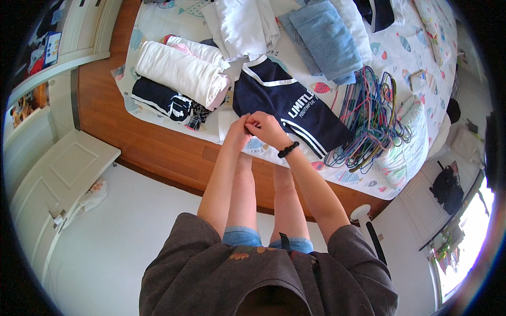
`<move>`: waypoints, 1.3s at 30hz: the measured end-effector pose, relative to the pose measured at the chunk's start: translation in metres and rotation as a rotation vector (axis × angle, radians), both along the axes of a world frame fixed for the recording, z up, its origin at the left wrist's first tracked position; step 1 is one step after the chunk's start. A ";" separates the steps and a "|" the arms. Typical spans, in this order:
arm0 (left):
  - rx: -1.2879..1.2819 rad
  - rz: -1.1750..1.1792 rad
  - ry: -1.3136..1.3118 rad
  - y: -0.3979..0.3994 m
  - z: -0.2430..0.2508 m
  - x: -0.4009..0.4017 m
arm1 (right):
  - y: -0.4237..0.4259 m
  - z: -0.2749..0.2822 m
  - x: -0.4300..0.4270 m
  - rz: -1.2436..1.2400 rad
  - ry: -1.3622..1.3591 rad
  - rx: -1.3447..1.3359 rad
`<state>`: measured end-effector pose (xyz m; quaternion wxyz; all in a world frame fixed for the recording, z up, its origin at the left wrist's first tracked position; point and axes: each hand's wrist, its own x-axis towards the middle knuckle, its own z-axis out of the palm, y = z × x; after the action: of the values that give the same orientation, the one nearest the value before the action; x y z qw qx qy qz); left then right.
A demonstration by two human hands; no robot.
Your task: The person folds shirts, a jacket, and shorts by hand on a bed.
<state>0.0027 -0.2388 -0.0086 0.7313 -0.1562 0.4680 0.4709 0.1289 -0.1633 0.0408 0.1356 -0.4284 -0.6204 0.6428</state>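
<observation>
A navy knit garment with white trim and printed lettering (276, 93) lies on the patterned bedsheet. My left hand (238, 132) and my right hand (264, 126) meet at its near left edge, fingertips together. Something small and dark shows between the fingers, but what it is cannot be made out. A black band circles my right wrist. To the left lie a rolled white garment (178, 73) and a folded black one (152, 96). Folded white clothes (241, 27) and folded blue denim (326, 39) lie beyond. At the right is a tangled heap of coloured hangers (361, 122).
Beside the hangers lies a bundled patterned cloth (413, 134); a small box-like object (418, 80) rests farther right. The bed's wooden edge (170, 154) runs before my legs. A white panelled door (71, 170) stands at left, a white stand (360, 213) at lower right.
</observation>
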 end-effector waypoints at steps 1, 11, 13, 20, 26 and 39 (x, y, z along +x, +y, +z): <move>0.017 -0.036 0.037 -0.006 -0.004 -0.003 | -0.007 0.004 0.004 -0.072 0.022 -0.042; 0.001 -0.196 0.820 0.019 0.037 0.004 | -0.070 -0.018 0.049 -0.953 0.143 -1.067; 0.000 -0.254 0.825 0.022 0.035 0.002 | -0.069 -0.027 0.047 -1.004 0.163 -1.063; -0.165 -0.486 0.836 0.029 0.019 -0.002 | -0.068 -0.041 0.044 -1.191 0.190 -1.173; -0.134 -0.334 0.617 0.032 0.040 -0.011 | -0.065 -0.025 0.064 -1.238 0.517 -1.299; -0.188 -0.462 0.521 -0.010 0.022 -0.019 | -0.075 -0.020 0.062 -0.940 -0.093 -0.847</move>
<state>-0.0166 -0.2492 0.0130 0.6570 0.0125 0.7029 0.2723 0.1910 -0.2379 0.0210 0.1948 -0.6992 -0.0631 0.6850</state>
